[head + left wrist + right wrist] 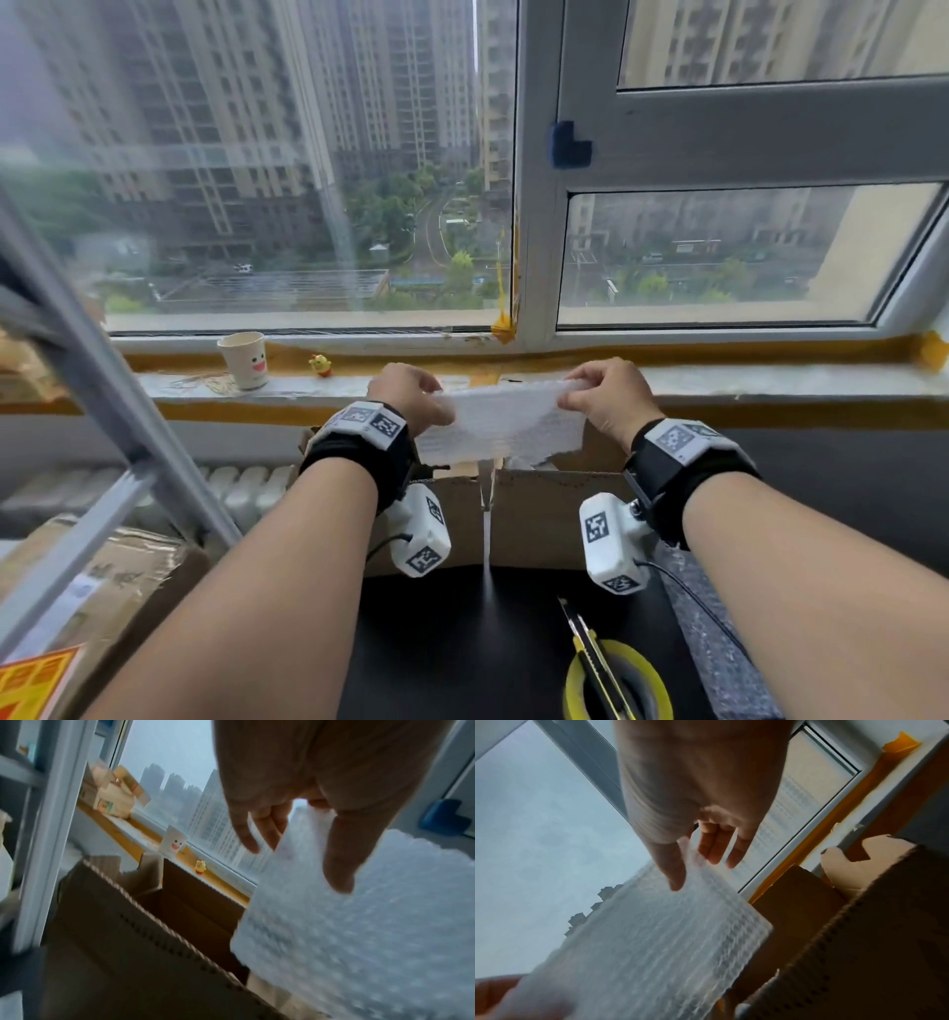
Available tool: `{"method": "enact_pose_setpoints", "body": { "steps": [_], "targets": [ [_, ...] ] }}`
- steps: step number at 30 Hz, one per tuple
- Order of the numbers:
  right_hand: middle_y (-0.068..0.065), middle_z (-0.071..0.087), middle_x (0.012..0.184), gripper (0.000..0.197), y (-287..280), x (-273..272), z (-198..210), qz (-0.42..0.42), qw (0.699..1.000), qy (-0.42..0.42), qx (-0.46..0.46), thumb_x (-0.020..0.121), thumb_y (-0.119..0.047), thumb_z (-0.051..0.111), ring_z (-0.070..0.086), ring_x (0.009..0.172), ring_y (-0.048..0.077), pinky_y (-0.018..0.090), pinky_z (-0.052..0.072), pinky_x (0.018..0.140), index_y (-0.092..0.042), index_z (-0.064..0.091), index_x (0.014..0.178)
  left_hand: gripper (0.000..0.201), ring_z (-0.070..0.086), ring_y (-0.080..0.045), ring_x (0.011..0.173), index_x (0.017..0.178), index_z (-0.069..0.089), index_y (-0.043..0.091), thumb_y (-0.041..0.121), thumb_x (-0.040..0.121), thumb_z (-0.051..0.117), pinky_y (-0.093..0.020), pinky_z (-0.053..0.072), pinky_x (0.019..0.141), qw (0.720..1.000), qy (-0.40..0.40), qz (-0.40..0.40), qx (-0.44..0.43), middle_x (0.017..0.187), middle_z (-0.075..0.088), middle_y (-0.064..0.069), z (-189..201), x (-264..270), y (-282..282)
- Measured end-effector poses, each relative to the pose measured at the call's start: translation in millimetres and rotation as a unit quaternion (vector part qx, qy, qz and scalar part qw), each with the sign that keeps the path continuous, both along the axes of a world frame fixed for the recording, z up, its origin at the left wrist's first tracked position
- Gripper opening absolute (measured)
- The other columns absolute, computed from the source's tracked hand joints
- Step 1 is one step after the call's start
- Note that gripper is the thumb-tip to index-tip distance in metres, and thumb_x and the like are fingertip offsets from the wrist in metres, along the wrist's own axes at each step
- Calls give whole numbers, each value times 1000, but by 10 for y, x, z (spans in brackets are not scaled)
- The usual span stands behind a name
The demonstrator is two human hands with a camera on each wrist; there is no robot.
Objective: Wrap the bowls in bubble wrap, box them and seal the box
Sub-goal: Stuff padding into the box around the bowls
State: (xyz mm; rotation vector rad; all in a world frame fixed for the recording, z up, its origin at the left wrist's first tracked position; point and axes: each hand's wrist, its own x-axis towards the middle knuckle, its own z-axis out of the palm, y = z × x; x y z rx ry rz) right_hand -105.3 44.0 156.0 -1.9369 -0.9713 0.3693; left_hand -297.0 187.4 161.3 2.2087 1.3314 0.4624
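Bubble wrap sheet (pixel 506 426) being held taut over the open cardboard box (pixel 539 514).
Left hand (pixel 411 393) is pinching its 9 o'clock edge, right hand (pixel 611 393) pinching its 3 o'clock edge.

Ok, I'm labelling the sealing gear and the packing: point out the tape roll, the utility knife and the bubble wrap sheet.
tape roll (pixel 660 683): head view, its yellow right rim.
utility knife (pixel 590 648): head view, mid-handle, across the roll.
bubble wrap sheet (pixel 506 421): head view, centre, between both hands.
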Motion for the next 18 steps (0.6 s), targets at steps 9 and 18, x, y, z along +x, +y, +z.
{"method": "enact_pose_setpoints", "body": {
  "steps": [9, 18],
  "targets": [
    [3, 64, 107, 47, 231, -258, 244, 39, 982, 143, 115, 71, -17, 85, 61, 96, 20, 35, 51, 84, -15, 60, 111, 15, 63, -20, 65, 86, 70, 2, 14, 78, 75, -30, 52, 65, 978, -163, -104, -75, 75, 69, -9, 156, 62, -136],
    [5, 70, 72, 9, 299, -515, 150, 134, 932, 335, 38, 86, -1, 65, 64, 57, 14, 22, 54, 54, -5, 71, 92, 10, 65, -14, 56, 88, 64, 4, -5, 83, 66, -26, 57, 56, 875, -366, -84, -305, 82, 64, -12, 195, -130, -85]
  ]
}}
